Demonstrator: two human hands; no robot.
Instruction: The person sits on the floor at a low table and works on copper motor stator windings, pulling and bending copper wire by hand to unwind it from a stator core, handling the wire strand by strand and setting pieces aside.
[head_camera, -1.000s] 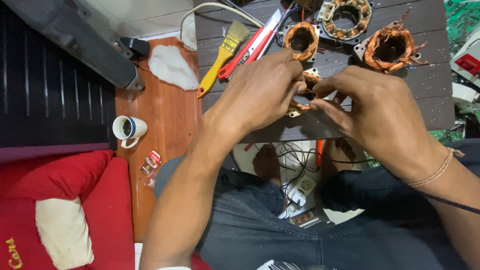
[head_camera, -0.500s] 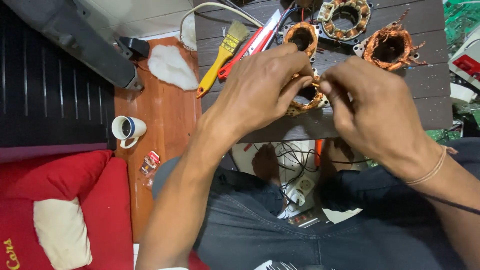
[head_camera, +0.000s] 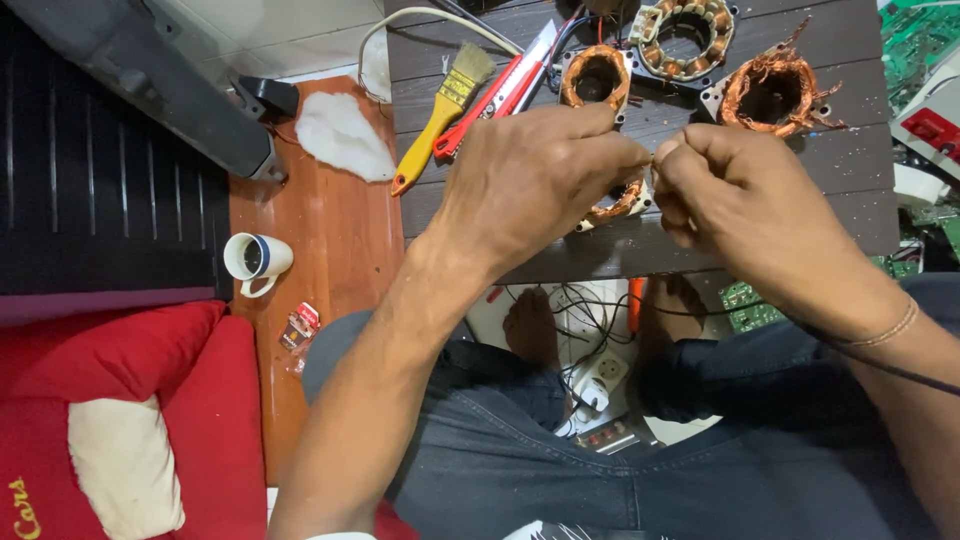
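My left hand (head_camera: 530, 180) and my right hand (head_camera: 740, 200) meet over a dark wooden table (head_camera: 850, 180), fingertips pinched together on a thin copper wire (head_camera: 652, 160). Just below the fingers sits a small copper-wound coil (head_camera: 615, 207), mostly hidden by my left hand. Whether the wire runs to that coil I cannot tell. Three other copper-wound coils lie at the far side: one (head_camera: 595, 78) behind my left hand, a flat ring-shaped one (head_camera: 687, 38), and a frayed one (head_camera: 775, 92) behind my right hand.
A yellow-handled brush (head_camera: 440, 110) and a red cutter (head_camera: 495, 95) lie on the table's left part. A white mug (head_camera: 255, 260) and white cloth (head_camera: 340, 135) rest on a brown board. A red cushion (head_camera: 120, 420) is at lower left; cables and a socket (head_camera: 600, 375) lie by my feet.
Both hands have lifted slightly off the small coil and drawn together at the fingertips. The coil, held between them before, now shows below the fingers.
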